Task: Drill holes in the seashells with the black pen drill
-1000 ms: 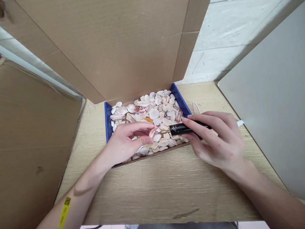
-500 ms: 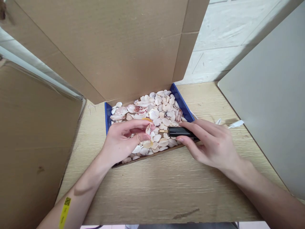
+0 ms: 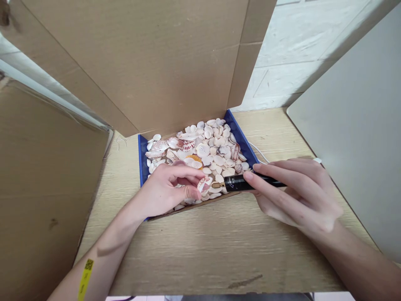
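Note:
My left hand (image 3: 171, 186) is closed, pinching a small seashell (image 3: 203, 184) with reddish-brown speckles between thumb and fingers. In my right hand (image 3: 294, 192) lies a black pen-shaped mini drill (image 3: 239, 182), held level with its brass chuck pointing left at the shell. The chuck's tip is close to the shell; I cannot tell whether the bit touches it. Beneath both hands is a shallow blue-sided box (image 3: 239, 133) full of loose seashells (image 3: 216, 133), mostly white, some striped reddish. My left fingers hide part of its near left side.
A tall cardboard panel (image 3: 163, 62) rises behind the box, and another cardboard sheet (image 3: 46, 175) stands at left. On the right leans a grey board (image 3: 354, 125). A white cable (image 3: 259, 151) runs over the wooden table (image 3: 194, 251) beside the box.
Both hands have moved right and slightly nearer to me. My right hand has shifted its grip on the drill, with the fingers now lying over its top. The shell has turned.

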The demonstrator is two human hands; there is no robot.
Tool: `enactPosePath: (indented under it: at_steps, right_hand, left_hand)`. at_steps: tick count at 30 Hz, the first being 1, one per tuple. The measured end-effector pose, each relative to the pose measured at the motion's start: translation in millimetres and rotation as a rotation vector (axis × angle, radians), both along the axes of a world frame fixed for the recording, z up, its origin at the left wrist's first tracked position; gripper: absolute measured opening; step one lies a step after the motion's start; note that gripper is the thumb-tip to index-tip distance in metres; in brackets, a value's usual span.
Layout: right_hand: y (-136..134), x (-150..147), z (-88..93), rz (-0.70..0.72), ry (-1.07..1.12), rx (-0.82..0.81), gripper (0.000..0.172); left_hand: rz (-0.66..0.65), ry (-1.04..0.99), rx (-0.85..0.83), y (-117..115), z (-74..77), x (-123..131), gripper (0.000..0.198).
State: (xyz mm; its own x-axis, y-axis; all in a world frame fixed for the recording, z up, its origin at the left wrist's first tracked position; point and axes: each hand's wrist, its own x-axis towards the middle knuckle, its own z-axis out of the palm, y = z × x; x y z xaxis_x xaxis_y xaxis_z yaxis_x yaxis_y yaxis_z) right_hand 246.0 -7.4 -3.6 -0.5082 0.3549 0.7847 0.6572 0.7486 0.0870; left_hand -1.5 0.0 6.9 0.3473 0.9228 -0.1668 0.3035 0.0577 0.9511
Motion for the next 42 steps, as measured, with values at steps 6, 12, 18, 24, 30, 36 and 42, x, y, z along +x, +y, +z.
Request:
enactPosePath:
  at_steps: [6, 12, 18, 24, 30, 36, 42]
  right_hand:
    - [1.4, -2.0, -5.4, -0.014, -0.011, -0.284, 0.028]
    - [-2.6, -5.8, -4.8, -0.039, -0.037, -0.451, 0.019]
    - [0.8, -4.0, -3.3, -0.048, -0.013, -0.234, 0.027]
    - [-0.4, -0.7, -0.4, -0.034, 0.004, -0.051, 0.037]
    - [0.4, -0.2, -4.2, 0.012, 0.042, 0.017, 0.034]
    - [3.8, -3.7, -5.6, -0.045, 0.022, -0.266, 0.029]
    - [1.0, -2.7, -9.4, -0.045, -0.070, -0.480, 0.027]
  left_hand:
    - [0.090, -0.027, 0.067, -1.0, -0.1, 1.3, 0.020]
    - [0.180, -0.149, 0.142, -2.5, -6.2, 0.6, 0.021]
    - [0.143, -0.014, 0.162, 0.2, -4.2, 0.9, 0.022]
    - [0.008, 0.019, -0.003, 0.6, -0.7, 1.4, 0.021]
    - [-0.052, -0.062, -0.107, -0.1, -3.3, -0.7, 0.024]
    - [0.060, -0.027, 0.013, 0.1, -3.2, 0.6, 0.021]
    - [0.146, -0.145, 0.085, -0.2, -9.1, -0.6, 0.020]
